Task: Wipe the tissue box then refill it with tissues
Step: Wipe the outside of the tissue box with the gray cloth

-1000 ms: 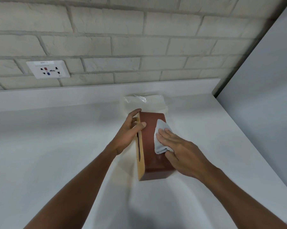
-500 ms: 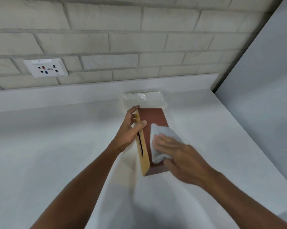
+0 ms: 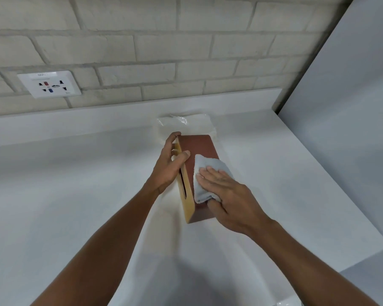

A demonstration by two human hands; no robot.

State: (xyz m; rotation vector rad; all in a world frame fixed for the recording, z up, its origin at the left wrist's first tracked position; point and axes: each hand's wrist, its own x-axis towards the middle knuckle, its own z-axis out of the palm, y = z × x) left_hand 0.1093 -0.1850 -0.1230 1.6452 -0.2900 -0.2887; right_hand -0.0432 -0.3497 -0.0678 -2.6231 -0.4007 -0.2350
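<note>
A reddish-brown tissue box (image 3: pixel 197 146) with a light wooden slotted lid (image 3: pixel 187 203) lies on its side on the white counter (image 3: pixel 64 184), lid facing left. My left hand (image 3: pixel 167 166) grips its far end, thumb over the top edge. My right hand (image 3: pixel 228 195) presses a folded white cloth (image 3: pixel 205 165) flat against the box's upward-facing brown side. Behind the box lies a clear plastic pack of white tissues (image 3: pixel 184 124), partly hidden by the box.
A brick wall with a white power socket (image 3: pixel 49 84) rises behind the counter's raised back ledge. A plain white panel (image 3: pixel 351 107) closes off the right side. The counter's right edge runs diagonally at lower right.
My right hand has rubbed the cloth back and forth along the brown side and now sits slightly farther along it. The left hand keeps its hold; the box has tilted a little.
</note>
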